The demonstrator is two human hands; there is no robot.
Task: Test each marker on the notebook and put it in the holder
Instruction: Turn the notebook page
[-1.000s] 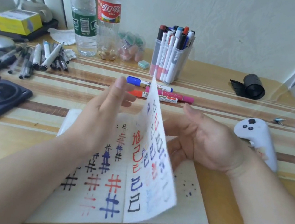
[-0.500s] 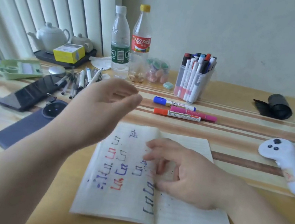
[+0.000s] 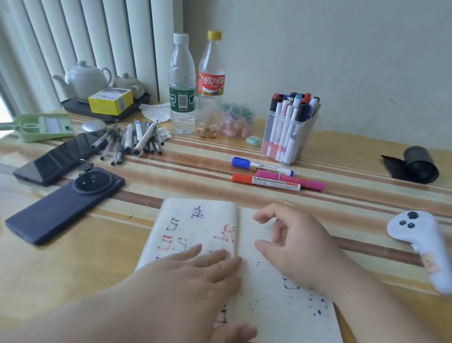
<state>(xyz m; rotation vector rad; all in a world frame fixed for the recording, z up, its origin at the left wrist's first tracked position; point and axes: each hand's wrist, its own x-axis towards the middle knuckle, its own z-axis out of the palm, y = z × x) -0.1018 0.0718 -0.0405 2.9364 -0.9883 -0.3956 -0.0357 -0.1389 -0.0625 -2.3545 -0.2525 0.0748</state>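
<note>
While the notebook (image 3: pixel 284 311) lies open on the surface (image 3: pixel 78 281), both hands are over its pages. The left hand (image 3: pixel 193 283) lies flat with straight fingers, pressing the left page down close to the fold and covering some of the red, blue and black test marks. The right hand (image 3: pixel 295 250) rests on the upper part of the right page with its fingers loosely curled; it grips nothing.

Beyond the notebook's far edge, apart from it, three capped markers lie side by side: a blue marker (image 3: pixel 261 166) farthest away, a pink marker (image 3: pixel 289 180) in the middle, and an orange-red marker (image 3: pixel 265 182) nearest. Just behind them stands the clear plastic holder (image 3: pixel 302 142), packed with upright markers (image 3: pixel 290 107).

To the left are a heap of pens (image 3: pixel 133 140), a black phone (image 3: pixel 60 160) and a dark blue phone (image 3: pixel 61 206). A water bottle (image 3: pixel 181 94) and a cola bottle (image 3: pixel 210 84) stand left of the holder. A white controller (image 3: pixel 423 245) lies at the right.
</note>
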